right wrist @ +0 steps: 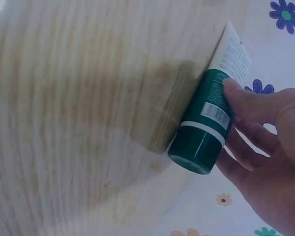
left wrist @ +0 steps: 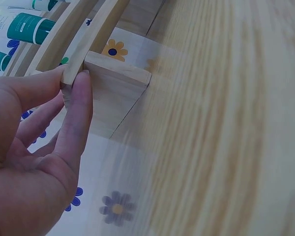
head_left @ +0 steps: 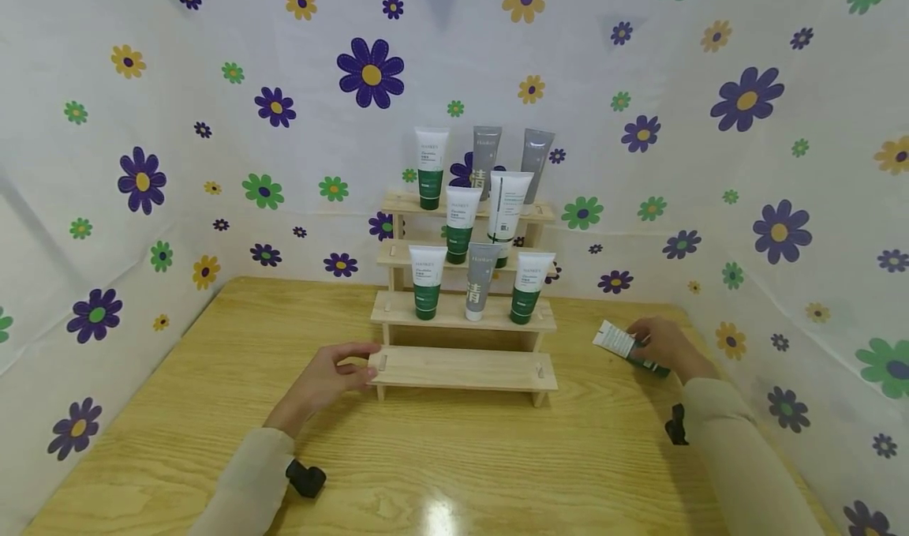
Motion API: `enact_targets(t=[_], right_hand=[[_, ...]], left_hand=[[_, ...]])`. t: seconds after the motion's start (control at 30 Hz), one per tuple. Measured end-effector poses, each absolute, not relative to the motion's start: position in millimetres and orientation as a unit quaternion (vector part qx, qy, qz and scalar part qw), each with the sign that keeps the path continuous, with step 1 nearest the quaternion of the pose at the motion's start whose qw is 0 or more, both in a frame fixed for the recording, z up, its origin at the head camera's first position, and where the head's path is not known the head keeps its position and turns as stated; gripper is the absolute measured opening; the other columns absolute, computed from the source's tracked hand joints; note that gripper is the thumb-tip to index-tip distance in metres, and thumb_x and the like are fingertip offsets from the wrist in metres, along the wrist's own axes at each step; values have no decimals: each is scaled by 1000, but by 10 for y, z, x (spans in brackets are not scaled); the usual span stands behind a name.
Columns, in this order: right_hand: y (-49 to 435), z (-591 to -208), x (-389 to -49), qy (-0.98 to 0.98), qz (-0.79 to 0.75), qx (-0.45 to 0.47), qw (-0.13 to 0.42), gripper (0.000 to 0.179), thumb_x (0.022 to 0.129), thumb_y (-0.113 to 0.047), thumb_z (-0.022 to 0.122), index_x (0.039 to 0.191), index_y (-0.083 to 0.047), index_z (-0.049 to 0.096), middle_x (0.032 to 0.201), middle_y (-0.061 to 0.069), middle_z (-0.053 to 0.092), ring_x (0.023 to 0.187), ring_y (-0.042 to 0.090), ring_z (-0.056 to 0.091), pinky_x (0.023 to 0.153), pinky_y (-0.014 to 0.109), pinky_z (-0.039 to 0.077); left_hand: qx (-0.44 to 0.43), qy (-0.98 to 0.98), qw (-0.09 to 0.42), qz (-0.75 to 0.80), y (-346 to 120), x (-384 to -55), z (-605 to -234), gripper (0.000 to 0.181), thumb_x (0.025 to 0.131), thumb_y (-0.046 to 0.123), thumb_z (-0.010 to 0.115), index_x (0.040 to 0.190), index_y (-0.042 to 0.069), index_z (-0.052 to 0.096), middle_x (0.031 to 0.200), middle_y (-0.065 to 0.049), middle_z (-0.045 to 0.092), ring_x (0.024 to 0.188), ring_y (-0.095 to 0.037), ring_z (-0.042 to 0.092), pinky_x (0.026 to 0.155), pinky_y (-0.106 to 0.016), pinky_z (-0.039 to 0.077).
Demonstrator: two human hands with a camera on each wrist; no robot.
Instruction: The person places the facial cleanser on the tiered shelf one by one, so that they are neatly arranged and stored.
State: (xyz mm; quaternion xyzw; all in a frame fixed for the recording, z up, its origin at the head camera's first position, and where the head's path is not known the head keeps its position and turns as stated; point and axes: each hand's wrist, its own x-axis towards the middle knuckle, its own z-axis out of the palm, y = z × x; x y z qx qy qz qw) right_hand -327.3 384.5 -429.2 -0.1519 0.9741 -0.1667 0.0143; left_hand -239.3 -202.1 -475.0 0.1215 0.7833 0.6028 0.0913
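Note:
A stepped wooden display stand (head_left: 461, 369) is on the table, with squeeze tubes standing cap down on its upper three steps. At the lowest step's left end, my left hand (head_left: 328, 384) pinches the board between thumb and fingers; the left wrist view shows the board edge (left wrist: 74, 71) in that pinch. To the right of the stand, my right hand (head_left: 663, 346) grips a white and green squeeze tube (head_left: 616, 340). This tube (right wrist: 206, 105) is tilted, its dark green cap toward the right wrist camera and its barcode side showing. The lowest step bears no tube.
On the stand are white and green tubes (head_left: 427, 291) and grey tubes (head_left: 479, 283), several in all. A wood-grain table (head_left: 454, 457) lies under everything. Flower-patterned cloth (head_left: 298, 181) hangs behind and along both sides. Black wrist devices (head_left: 307, 479) sit at both sleeves.

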Motion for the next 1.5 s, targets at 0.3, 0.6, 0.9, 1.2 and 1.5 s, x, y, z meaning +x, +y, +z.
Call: enact_targets(t=[0.3, 0.6, 0.9, 1.2, 1.5], right_hand=[[3818, -4385, -3273, 978, -153, -144, 10, 35, 83, -3, 80, 113, 13, 70, 109, 34, 70, 96, 46, 67, 84, 57, 58], [3818, -4438, -3295, 981, -125, -148, -14, 31, 81, 2, 74, 110, 12, 71, 104, 30, 70, 95, 46, 66, 88, 62, 55], [3873, -4437, -3290, 971, -158, -178, -31, 23, 87, 10, 65, 109, 14, 68, 104, 33, 71, 95, 48, 68, 86, 63, 56], [3839, -4285, -3225, 954, -252, -161, -24, 29, 96, 6, 61, 123, 16, 62, 119, 42, 63, 98, 52, 66, 71, 50, 63], [3743, -4132, -3146, 945, -286, -155, -14, 34, 101, 1, 59, 129, 20, 57, 124, 43, 61, 107, 56, 64, 76, 48, 63]], left_hand=[[116, 788, 92, 597, -2023, -2387, -4753, 50, 99, 16, 70, 146, 4, 56, 152, -24, 52, 107, -22, 70, 89, -31, 63], [114, 790, 94, 595, -2017, -2386, -4730, 50, 99, 15, 70, 146, 4, 56, 151, -24, 52, 106, -22, 70, 89, -31, 63], [114, 786, 95, 601, -2013, -2385, -4718, 49, 99, 13, 70, 146, 2, 56, 152, -25, 51, 104, -21, 71, 89, -32, 64], [109, 787, 97, 600, -2011, -2389, -4738, 49, 100, 14, 69, 146, 4, 56, 151, -23, 52, 103, -19, 71, 90, -34, 64], [113, 789, 93, 597, -2016, -2401, -4746, 49, 100, 13, 69, 146, 3, 56, 152, -24, 51, 104, -21, 71, 89, -33, 64]])
